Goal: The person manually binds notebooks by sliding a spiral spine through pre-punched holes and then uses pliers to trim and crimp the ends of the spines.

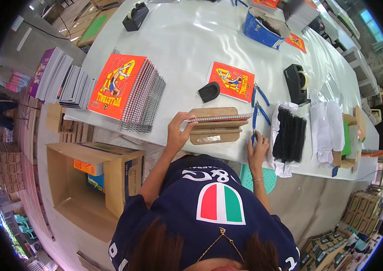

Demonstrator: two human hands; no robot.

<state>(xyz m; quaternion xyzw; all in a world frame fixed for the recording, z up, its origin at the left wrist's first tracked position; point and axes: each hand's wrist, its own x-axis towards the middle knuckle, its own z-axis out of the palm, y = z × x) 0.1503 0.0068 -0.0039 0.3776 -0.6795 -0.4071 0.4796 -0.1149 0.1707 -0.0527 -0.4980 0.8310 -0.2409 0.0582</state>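
My left hand [178,134] pinches the left end of a spiral notebook [220,118]. The notebook stands on edge, bound side up, in a brown cardboard holder [216,137] at the table's near edge. To the right, the fingers of my right hand [258,150] close on the near end of blue-handled pliers [254,123]. A second blue-handled tool [260,94] lies just beyond. Behind the holder rest a red spiral notebook [234,81] with a volleyball player on its cover and a small black curved piece [209,92].
A tall stack of red notebooks [118,86] stands left, beside upright stacked pads [58,74]. Black spiral coils [290,135] lie on white wrapping at right, near a tape dispenser [296,83]. Another dispenser [135,18] and a blue box [263,31] sit farther back. An open carton [83,194] is lower left.
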